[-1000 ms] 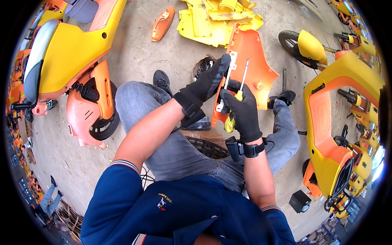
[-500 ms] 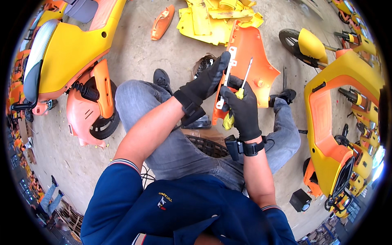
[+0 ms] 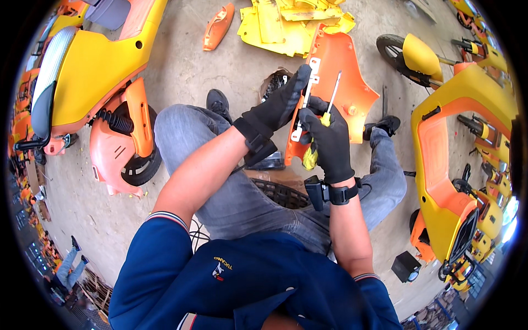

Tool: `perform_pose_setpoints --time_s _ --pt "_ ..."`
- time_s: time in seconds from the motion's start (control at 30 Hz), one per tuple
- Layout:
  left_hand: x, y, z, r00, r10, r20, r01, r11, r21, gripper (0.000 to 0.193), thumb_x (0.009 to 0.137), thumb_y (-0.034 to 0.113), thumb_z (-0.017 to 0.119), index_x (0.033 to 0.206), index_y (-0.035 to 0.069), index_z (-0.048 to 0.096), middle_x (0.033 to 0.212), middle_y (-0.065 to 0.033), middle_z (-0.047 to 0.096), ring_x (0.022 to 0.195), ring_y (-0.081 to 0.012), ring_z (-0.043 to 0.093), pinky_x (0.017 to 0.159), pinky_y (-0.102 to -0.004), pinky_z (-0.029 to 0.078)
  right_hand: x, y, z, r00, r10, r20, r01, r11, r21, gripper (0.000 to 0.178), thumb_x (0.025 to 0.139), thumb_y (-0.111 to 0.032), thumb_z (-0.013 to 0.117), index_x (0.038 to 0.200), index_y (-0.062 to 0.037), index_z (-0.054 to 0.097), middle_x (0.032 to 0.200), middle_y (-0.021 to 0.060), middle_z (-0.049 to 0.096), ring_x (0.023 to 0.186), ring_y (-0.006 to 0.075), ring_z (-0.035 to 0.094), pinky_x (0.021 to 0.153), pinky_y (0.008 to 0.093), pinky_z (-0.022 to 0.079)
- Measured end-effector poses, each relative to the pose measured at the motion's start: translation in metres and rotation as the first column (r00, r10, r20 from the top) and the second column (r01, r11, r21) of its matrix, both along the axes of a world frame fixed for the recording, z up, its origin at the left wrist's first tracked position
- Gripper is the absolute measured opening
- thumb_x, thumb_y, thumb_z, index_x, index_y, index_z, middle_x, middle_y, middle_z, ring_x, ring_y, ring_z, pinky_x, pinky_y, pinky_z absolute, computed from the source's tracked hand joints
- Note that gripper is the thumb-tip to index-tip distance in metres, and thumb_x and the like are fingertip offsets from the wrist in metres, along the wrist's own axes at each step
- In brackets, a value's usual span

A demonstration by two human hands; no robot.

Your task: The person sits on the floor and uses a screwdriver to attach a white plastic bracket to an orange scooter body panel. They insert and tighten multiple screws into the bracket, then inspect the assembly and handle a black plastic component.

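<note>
Item: orange panel (image 3: 352,66), curved, one piece. Location: in front of the seated person, between the knees, its far end toward the yellow panels (image 3: 269,27) heaped on the floor. Hollow side up, presumably so that its inner edge can be reached.

Fitting: white strip (image 3: 314,65) with holed tabs, along the panel's left edge.

Left hand (image 3: 280,104): black glove, fingers straight and together along the panel's left edge, likely to steady it; thumb hidden, so whether it clamps cannot be told.

Right hand (image 3: 331,146): black glove, closed round the yellow handle of one screwdriver (image 3: 326,118); shaft points to the far side, tip clear of the strip. The tool seems tucked into the palm to leave thumb and forefinger usable at the strip's near end.

Surroundings: loose orange part (image 3: 219,27) on the floor, far left; yellow scooter body (image 3: 99,71), left; yellow-orange frame (image 3: 462,110), right; each apparently set aside from the lap.

Changes against the earliest frame: panel slightly farther out; screwdriver tip a little farther right of the strip; both holds alike. Floor pieces appear shifted together, suggesting head movement.
</note>
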State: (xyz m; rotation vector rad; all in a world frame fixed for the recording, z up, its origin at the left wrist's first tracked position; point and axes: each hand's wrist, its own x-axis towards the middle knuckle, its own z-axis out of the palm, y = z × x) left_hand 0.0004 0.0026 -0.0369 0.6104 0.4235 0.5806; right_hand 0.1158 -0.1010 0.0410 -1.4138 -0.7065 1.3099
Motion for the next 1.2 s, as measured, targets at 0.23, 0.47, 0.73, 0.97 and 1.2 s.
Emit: perform_pose_setpoints --time_s 0.23,0.47,0.73,0.97,1.2 --pt "0.0 -0.001 0.004 0.998 -0.002 0.061 0.005 0.998 -0.058 0.057 0.105 0.043 0.047 0.153 0.015 0.033 0.131 -0.0067 0.058 0.111 -0.0156 0.063 0.094 -0.0338 0.054 0.002 0.0 0.001 1.0 0.003 -0.002 -0.003 1.0 -0.027 0.038 0.089 -0.013 0.071 0.122 0.0037 0.06 0.105 0.0096 0.067 0.077 0.0118 0.067 0.057 0.0239 0.055" --pt "0.001 -0.004 0.022 1.0 0.001 -0.01 -0.001 0.999 -0.053 0.061 0.101 0.052 0.052 0.146 0.013 0.041 0.123 -0.0069 0.062 0.106 -0.017 0.065 0.091 -0.0332 0.055 0.004 -0.001 0.0 1.0 0.009 -0.001 -0.009 1.0 -0.012 0.036 0.089 -0.013 0.071 0.12 0.003 0.06 0.104 0.0087 0.068 0.078 0.0116 0.067 0.058 0.024 0.055" --pt "0.003 -0.001 0.008 1.0 0.015 -0.021 -0.017 0.997 -0.079 0.061 0.101 0.056 0.05 0.139 0.01 0.048 0.111 -0.0056 0.065 0.1 -0.0142 0.065 0.088 -0.0296 0.055 0.003 0.002 0.002 0.999 -0.02 -0.045 0.021 1.0 0.006 0.036 0.089 -0.013 0.071 0.12 0.0027 0.06 0.095 0.0057 0.065 0.075 0.0102 0.065 0.058 0.0235 0.054" --pt "0.0 -0.005 0.016 0.999 -0.029 -0.03 0.028 0.998 -0.053 0.076 0.096 0.069 0.041 0.14 0.007 0.047 0.112 -0.0087 0.066 0.095 -0.0165 0.067 0.083 -0.0305 0.058 0.004 0.006 0.002 1.0 -0.026 0.005 0.026 1.0 0.001 0.037 0.089 -0.016 0.073 0.118 0.0034 0.06 0.095 0.0069 0.065 0.075 0.0109 0.065 0.058 0.0248 0.055" --pt "0.004 -0.01 0.032 0.997 0.002 -0.076 -0.008 0.997 -0.079 0.069 0.101 0.066 0.032 0.129 0.007 0.054 0.107 -0.007 0.068 0.093 -0.0143 0.067 0.082 -0.0287 0.057 0.006 0.005 0.006 0.999 -0.016 0.03 0.017 0.999 -0.037 0.033 0.087 -0.015 0.074 0.113 0.0017 0.062 0.091 0.007 0.067 0.073 0.0116 0.066 0.058 0.0261 0.055"
